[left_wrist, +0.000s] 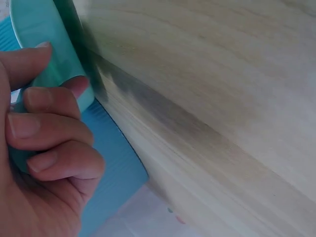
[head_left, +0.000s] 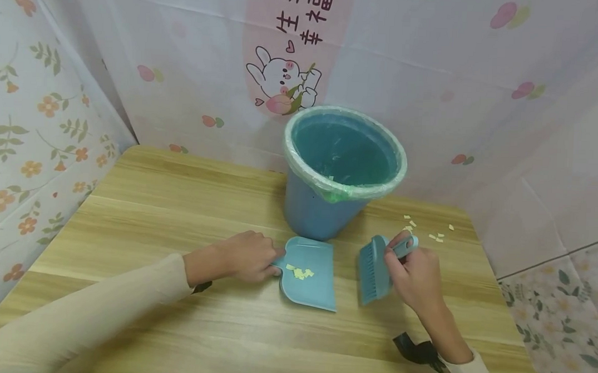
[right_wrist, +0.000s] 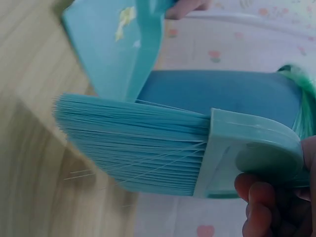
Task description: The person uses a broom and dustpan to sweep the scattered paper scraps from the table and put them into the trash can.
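In the head view, the left hand (head_left: 249, 256) grasps the handle of a blue dustpan (head_left: 322, 279), which is in the middle of the counter (head_left: 212, 338), on the near side of a blue bin (head_left: 310, 209). A small group of yellow scraps (head_left: 302, 273) lies in the dustpan. The right hand (head_left: 419, 278) has its fingers closed around the handle of a blue brush (head_left: 379, 265), just to the right of the dustpan and apart from it.

Only the head view shows the bin's open top, with a thin liner (head_left: 399, 171) folded over the rim, and the loose scraps (head_left: 439, 237) at the far right of the counter. The left wrist view shows better how the fingers curl at the handle, and the fine ridges of the bin. The right wrist view shows the long bristles (right_wrist: 133, 145), from which a few stray ones stick out. Whether they touch the counter, I cannot tell.
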A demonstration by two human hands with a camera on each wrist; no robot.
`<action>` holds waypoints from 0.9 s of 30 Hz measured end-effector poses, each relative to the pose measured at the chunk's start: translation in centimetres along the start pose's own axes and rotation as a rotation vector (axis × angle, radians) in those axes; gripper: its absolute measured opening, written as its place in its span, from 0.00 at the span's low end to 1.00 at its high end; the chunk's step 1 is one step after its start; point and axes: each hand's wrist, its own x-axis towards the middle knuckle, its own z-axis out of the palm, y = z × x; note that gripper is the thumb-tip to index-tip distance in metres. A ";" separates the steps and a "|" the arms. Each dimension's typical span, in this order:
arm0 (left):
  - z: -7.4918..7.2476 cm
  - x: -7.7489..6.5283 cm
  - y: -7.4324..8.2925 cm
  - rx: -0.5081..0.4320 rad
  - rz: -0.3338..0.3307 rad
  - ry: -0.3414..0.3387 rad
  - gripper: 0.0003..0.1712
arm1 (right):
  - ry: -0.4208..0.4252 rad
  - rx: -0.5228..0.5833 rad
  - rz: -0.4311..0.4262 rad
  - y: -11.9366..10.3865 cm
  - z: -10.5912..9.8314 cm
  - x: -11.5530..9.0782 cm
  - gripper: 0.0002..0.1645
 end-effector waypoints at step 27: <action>-2.6 -1.0 -0.8 -0.169 0.244 0.232 0.14 | -0.135 -0.042 0.034 1.3 0.5 -0.9 0.08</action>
